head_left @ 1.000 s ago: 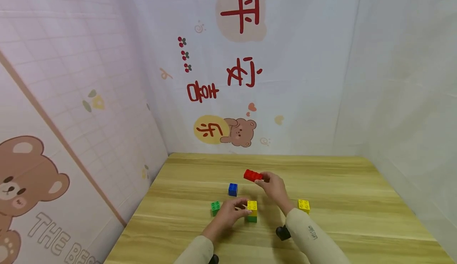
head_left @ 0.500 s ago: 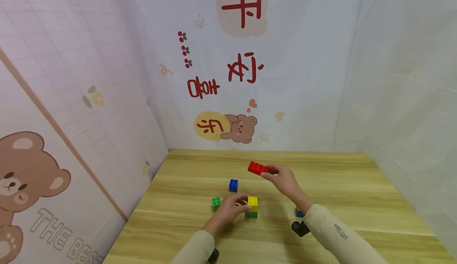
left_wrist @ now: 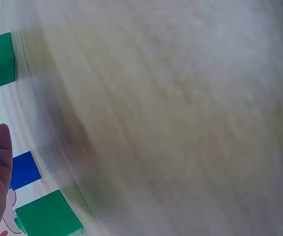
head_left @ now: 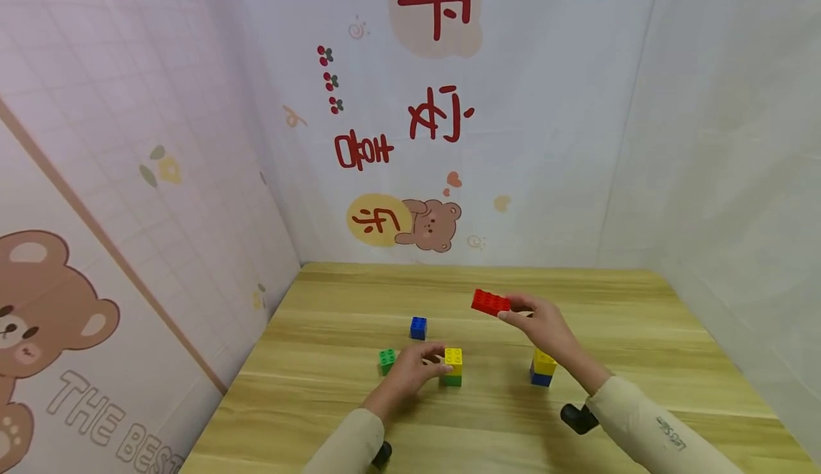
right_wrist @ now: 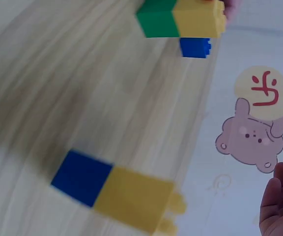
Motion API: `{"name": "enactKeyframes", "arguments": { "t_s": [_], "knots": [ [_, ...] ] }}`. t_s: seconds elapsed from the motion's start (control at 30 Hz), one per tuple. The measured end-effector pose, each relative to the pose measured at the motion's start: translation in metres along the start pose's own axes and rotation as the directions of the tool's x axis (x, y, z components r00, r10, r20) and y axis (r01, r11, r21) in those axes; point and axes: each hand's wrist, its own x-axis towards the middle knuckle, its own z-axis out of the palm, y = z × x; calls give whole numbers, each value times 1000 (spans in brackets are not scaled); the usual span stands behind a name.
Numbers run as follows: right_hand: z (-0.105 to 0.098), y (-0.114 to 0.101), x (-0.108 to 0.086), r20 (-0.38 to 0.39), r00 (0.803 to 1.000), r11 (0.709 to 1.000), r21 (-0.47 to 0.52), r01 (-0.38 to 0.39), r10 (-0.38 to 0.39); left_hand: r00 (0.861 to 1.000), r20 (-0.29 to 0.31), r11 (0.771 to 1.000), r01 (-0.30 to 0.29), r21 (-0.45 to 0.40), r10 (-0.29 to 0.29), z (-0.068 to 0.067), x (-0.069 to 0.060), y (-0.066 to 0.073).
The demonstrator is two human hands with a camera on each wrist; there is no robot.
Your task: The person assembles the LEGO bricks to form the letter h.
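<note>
One red brick jutted leftward from the right hand, pinched only near its end, so a slackening hold could have tipped it; the left hand gripped a yellow-and-green stack.

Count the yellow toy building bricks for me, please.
2. One yellow brick sits on a green brick, at the left hand; the other yellow brick sits on a blue brick, farther right. Others could be hidden.
</note>
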Motion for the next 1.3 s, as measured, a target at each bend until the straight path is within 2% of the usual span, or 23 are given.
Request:
{"name": "enactKeyframes", "arguments": {
  "t_s": [0.23, 0.47, 0.8, 1.1, 1.3],
  "knots": [
    [-15, 18, -14, 6, 1000, 999, -32, 27, -27, 1000, -4, 999, 15, 32, -15, 0, 1, 5],
    [-25, 40, -25, -15, 1000, 998, -60, 7, -8, 1000, 8, 999, 23, 29, -23, 4, 6, 13],
    [-33, 57, -35, -34, 999, 997, -77, 12, -15, 1000, -13, 999, -3, 50, 4, 26, 22, 20],
    [-42, 65, -39, -25, 999, 993, -117, 31, -34, 1000, 5, 999, -11, 35, 11, 48, 33, 33],
    [-45, 71, -41, -31, 999, 992, -121, 15, -19, 999, 8, 998, -45, 49, 45, 61, 39, 41]
  ]
}}
